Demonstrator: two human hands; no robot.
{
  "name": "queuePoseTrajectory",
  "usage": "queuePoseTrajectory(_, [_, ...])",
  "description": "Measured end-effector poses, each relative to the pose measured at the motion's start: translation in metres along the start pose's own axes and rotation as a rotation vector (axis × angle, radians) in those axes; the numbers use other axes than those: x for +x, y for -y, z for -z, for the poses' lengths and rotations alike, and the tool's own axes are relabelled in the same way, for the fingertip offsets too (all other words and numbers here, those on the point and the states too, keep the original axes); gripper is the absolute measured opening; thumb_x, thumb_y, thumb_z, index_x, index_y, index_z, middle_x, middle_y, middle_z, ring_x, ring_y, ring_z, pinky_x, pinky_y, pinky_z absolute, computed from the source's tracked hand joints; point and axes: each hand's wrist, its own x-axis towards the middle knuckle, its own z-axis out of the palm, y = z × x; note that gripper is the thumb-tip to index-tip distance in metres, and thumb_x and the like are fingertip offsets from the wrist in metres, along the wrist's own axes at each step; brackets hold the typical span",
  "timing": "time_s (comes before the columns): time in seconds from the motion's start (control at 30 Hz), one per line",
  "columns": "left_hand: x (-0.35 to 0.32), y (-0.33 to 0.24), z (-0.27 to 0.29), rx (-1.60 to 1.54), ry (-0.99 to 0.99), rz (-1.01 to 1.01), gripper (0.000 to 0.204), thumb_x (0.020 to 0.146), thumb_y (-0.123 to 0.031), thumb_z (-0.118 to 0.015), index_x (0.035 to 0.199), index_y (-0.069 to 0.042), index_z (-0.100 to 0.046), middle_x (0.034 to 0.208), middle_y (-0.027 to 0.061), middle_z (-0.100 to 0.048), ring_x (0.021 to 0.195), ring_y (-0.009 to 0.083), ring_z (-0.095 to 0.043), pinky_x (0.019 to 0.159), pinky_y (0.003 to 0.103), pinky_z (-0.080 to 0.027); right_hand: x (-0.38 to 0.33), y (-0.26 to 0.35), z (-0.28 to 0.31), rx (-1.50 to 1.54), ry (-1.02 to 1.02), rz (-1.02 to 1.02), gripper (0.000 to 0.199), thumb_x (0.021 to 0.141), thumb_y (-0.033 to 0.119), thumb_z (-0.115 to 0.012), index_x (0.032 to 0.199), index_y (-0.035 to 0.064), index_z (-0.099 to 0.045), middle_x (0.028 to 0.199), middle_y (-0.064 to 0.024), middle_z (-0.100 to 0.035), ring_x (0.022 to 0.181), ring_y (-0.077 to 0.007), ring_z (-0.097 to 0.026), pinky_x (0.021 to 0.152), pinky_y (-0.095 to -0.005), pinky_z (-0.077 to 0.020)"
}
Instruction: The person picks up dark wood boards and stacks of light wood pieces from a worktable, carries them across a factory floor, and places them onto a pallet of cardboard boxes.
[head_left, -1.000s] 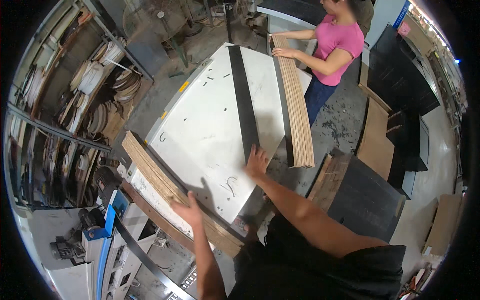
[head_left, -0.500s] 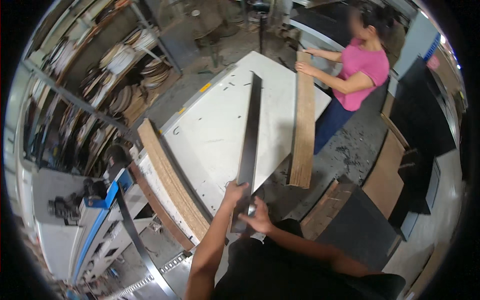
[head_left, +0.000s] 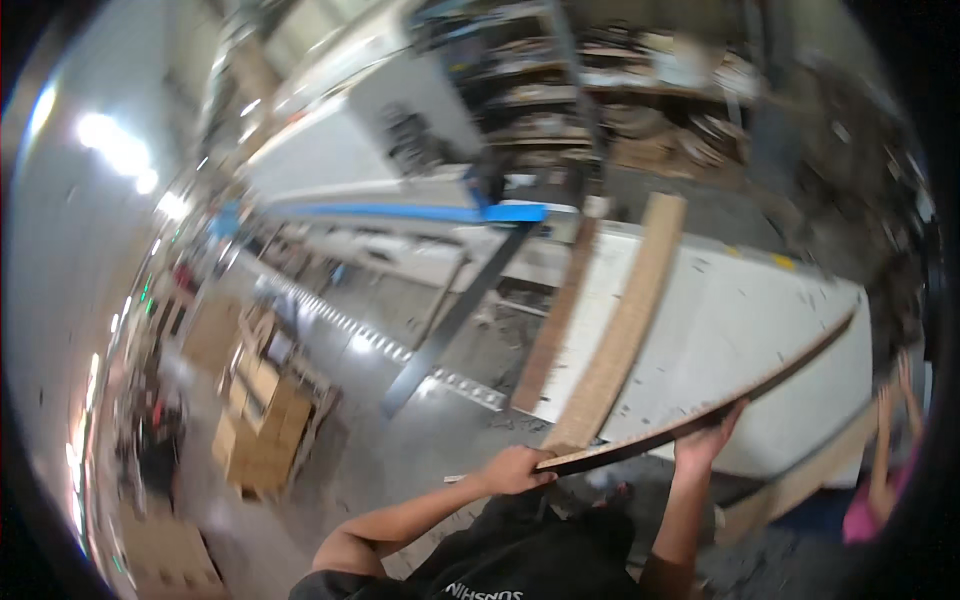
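Observation:
A long narrow board point(head_left: 777, 381) with a dark face and a pale raw edge stretches from my body across the white table point(head_left: 720, 320), tilted on its side. My left hand point(head_left: 516, 470) is closed round its near end. Farther along, my right hand point(head_left: 706, 442) grips it from the lower side; the board hides part of those fingers. Beyond my left hand, a stack of raw-edged strips point(head_left: 630, 310) lies on the left part of the table, beside a reddish-brown strip point(head_left: 562, 322).
At far right a person in pink point(head_left: 868, 512) has hands at another strip stack point(head_left: 795, 482). A machine with a blue edge point(head_left: 515, 213) stands left, a dark strip point(head_left: 460, 312) slanting down from it. Stacked cartons point(head_left: 262, 425) sit on the floor; shelves point(head_left: 660, 90) stand behind.
My view has swung left. The board has turned so its pale edge shows, and my hands have spread apart along it, the right one now farther out.

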Motion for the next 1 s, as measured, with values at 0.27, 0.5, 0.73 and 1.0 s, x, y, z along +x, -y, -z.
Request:
queuePoseTrajectory(0.27, [-0.112,0.074,0.029,-0.111,-0.407,0.120,0.038,0.097,-0.038,-0.066,0.130,-0.020,-0.070,0.088,0.0213,-0.072,0.084,0.0439,-0.069,0.075,0.054,-0.054,-0.014,-0.174,-0.049,-0.340,0.172,-0.266,0.072,0.096,0.070,-0.058,0.142,0.0159,-0.049,0.130,-0.0073,-0.054,0.116,-0.0219,-0.055,0.103,-0.0424,-0.0476])
queuePoseTrajectory(0.5, [-0.235,0.224,0.020,-0.171,-0.615,0.251,0.054,0.088,-0.018,-0.067,0.141,-0.025,-0.061,0.127,0.0111,-0.071,0.094,0.0337,-0.073,0.077,0.046,-0.059,-0.021,-0.251,-0.228,-0.936,0.462,0.728,0.090,0.101,0.069,-0.044,0.165,0.0105,-0.019,0.171,-0.0140,-0.020,0.156,-0.0348,-0.023,0.127,-0.0501,-0.0210])
queuePoseTrajectory(0.73, [-0.347,0.313,0.043,-0.172,-0.848,0.328,0.055,0.078,-0.007,-0.068,0.133,-0.011,-0.067,0.134,0.0114,-0.069,0.117,0.0270,-0.069,0.094,0.039,-0.060,-0.060,-0.395,-0.323,-0.779,0.831,0.328,0.078,0.107,0.060,-0.041,0.164,0.0092,-0.026,0.164,-0.0144,-0.037,0.153,-0.0288,-0.033,0.123,-0.0445,-0.0285])
queuePoseTrajectory(1.0, [-0.455,0.370,0.005,-0.075,-1.007,0.554,0.060,0.074,-0.006,-0.068,0.134,-0.011,-0.066,0.132,0.0120,-0.070,0.117,0.0269,-0.070,0.093,0.038,-0.060,-0.091,-0.571,-0.378,-0.920,1.057,-0.023,0.062,0.108,0.055,-0.042,0.144,0.0063,-0.056,0.144,-0.0107,-0.057,0.138,-0.0243,-0.050,0.119,-0.0504,-0.0342])
